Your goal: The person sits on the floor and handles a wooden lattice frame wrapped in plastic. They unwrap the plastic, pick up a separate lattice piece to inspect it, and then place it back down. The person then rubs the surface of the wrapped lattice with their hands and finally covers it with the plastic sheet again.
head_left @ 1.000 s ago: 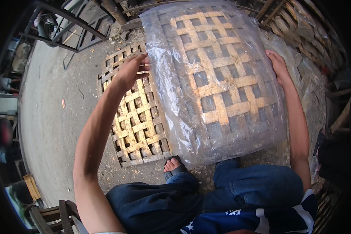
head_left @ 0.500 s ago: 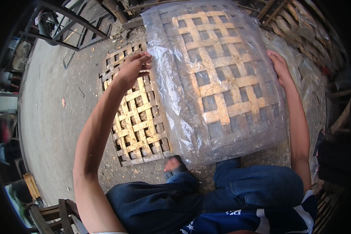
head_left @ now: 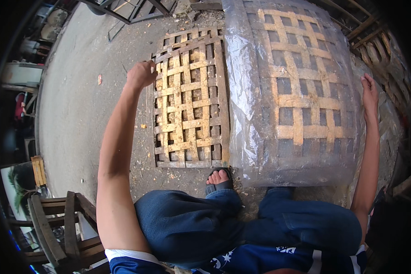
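A woven panel of flat wood or bamboo strips lies on the ground in front of me, apparently over another like it that shows at its far end. My left hand is at its upper left edge, fingers curled round the rim. To its right rests a similar woven panel covered by a clear plastic sheet, wrinkled and shiny along its left side. Beyond the sheet's right edge is my right hand, fingers stretched and holding nothing.
A sandalled foot is close to the near edge of the woven panel. Slatted wooden furniture stands at lower left, a dark metal frame at the far side. More woven pieces lean at right, near loose plastic.
My left hand has moved from the plastic sheet's left edge to the uncovered panel's left edge and closed there. My right hand has come off the sheet's right edge. The view has shifted left.
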A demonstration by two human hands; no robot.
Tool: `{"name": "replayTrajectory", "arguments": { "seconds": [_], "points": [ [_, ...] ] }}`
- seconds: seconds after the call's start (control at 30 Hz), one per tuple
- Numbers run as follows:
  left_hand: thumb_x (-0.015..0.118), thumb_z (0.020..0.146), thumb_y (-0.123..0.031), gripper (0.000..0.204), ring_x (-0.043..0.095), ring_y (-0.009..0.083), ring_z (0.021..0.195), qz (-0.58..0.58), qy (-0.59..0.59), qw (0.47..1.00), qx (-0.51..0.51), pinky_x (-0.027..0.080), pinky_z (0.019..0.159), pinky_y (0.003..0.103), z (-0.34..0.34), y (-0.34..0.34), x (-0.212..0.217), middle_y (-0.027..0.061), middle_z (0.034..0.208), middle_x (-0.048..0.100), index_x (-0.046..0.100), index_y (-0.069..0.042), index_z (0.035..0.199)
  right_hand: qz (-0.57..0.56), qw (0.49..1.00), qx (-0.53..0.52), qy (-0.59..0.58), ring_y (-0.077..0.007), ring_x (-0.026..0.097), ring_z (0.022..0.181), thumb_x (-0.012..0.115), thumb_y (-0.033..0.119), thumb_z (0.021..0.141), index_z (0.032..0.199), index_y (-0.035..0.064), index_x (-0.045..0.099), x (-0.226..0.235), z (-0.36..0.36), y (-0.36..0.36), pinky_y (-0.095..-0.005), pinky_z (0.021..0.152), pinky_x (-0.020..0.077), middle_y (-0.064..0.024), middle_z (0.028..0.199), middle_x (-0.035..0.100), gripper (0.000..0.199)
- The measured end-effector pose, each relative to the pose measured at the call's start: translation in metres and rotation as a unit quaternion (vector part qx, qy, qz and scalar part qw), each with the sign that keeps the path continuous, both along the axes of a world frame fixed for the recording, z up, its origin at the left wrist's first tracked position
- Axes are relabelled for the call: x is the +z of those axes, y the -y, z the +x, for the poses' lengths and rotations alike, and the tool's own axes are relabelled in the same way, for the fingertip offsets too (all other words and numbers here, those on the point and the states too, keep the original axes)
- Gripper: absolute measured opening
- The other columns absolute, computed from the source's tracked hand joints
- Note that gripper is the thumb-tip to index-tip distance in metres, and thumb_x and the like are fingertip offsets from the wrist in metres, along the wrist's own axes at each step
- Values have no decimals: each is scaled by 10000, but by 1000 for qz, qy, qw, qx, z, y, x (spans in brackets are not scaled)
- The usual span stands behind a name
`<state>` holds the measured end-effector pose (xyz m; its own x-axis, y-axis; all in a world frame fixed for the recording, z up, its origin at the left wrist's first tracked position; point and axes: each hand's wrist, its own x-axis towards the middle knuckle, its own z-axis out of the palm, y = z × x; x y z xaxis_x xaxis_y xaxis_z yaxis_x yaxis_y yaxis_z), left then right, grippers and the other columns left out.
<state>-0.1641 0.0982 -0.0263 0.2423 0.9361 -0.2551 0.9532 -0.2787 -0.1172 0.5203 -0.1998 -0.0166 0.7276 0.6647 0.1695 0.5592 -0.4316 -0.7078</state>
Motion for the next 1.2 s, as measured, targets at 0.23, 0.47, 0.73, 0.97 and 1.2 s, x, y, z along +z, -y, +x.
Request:
{"name": "replayTrajectory", "arguments": {
  "seconds": [0.23, 0.47, 0.73, 0.97, 1.2],
  "points": [
    [670, 937, -324, 406, 668, 307, 1168, -32, -9, 999, 9, 544, 977, 455, -60, 5, -13, 112, 1250, 699, 666, -170, 1313, 36, 995, 74, 48, -251, 550, 1333, 613, 355, 1026, 1428, 112, 581, 13, -36, -15, -385, 1125, 408, -129, 1431, 595, 470],
    [655, 966, -272, 381, 640, 331, 1189, 117, 95, 979, -140, 516, 1003, 447, -2, 9, -12, 126, 1308, 652, 641, -125, 1318, 37, 950, 201, 236, -316, 524, 1371, 661, 332, 991, 1417, 99, 578, 43, -111, -25, -426, 1132, 416, -144, 1440, 578, 493],
    [555, 1031, -399, 474, 495, 380, 1375, 161, 269, 886, -342, 416, 1130, 500, 162, 72, 33, 169, 1485, 520, 576, -122, 1415, -19, 830, 498, 252, -359, 349, 1500, 674, 379, 960, 1509, 98, 480, 41, -225, 1, -537, 1239, 271, -194, 1595, 398, 646],
    [469, 993, -624, 707, 259, 380, 1541, 61, 227, 871, -432, 240, 1242, 564, 220, 132, 22, 129, 1656, 328, 442, -196, 1556, -115, 778, 531, 316, -300, 299, 1540, 517, 506, 1032, 1549, 187, 465, 18, -193, -4, -571, 1264, 185, -77, 1651, 369, 609],
    [378, 1009, -664, 715, 148, 325, 1587, 48, 180, 881, -435, 130, 1259, 621, 234, 138, 25, 70, 1706, 240, 394, -252, 1592, -87, 943, 13, 322, -375, 448, 1440, 500, 463, 1053, 1504, 83, 497, 34, 31, 16, -493, 1184, 343, -182, 1561, 475, 591]
  ]
}}
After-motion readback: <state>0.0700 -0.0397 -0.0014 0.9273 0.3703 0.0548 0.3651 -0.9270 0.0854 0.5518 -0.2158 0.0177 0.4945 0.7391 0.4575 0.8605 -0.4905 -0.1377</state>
